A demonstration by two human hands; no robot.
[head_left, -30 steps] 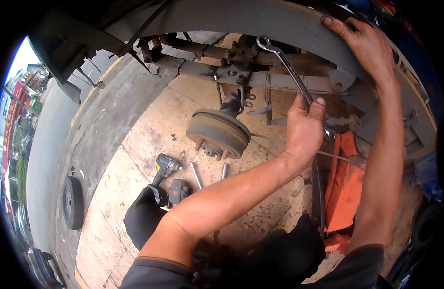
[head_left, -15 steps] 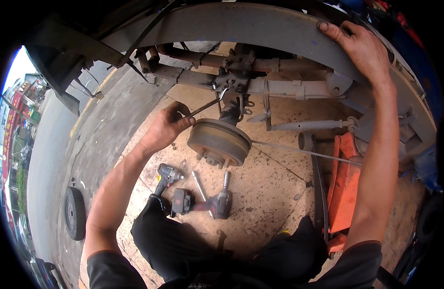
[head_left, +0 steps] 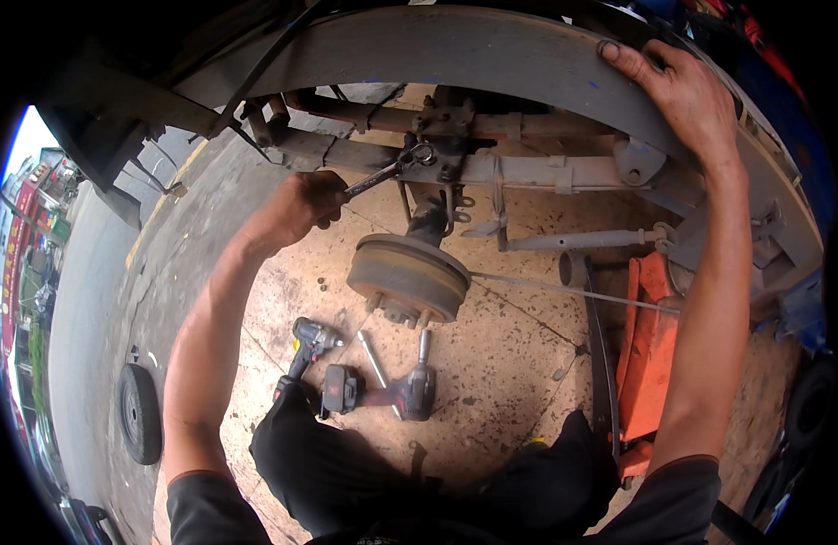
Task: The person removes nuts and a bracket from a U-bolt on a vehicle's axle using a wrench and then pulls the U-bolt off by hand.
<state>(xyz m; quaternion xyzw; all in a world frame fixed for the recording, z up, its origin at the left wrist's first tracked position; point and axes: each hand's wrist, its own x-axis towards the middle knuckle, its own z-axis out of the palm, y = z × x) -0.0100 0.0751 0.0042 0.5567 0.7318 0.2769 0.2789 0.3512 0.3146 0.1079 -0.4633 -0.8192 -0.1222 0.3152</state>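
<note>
My left hand (head_left: 296, 211) is closed around the shank of a combination wrench (head_left: 375, 180). The wrench's ring end reaches the bolts on the clamp plate (head_left: 448, 150) of the leaf spring (head_left: 532, 173); whether it sits over a nut I cannot tell. Higher up on the right, my right hand (head_left: 689, 104) grips the edge of the curved grey frame rail (head_left: 491, 50), its thumb on the near face and most fingers hidden behind. Below the spring, a rusty brake drum (head_left: 410, 277) with wheel studs faces me.
Two cordless impact wrenches (head_left: 410, 392) (head_left: 314, 338) and a metal bar (head_left: 375, 363) lie on the floor before my knees. An orange jack (head_left: 646, 350) stands at the right, with a thin rod (head_left: 573, 292) running toward the drum. A tyre (head_left: 139, 413) is at the left.
My left hand has moved up and left with the wrench. The wrench's far end has risen to the clamp plate. My right hand stays on the rail.
</note>
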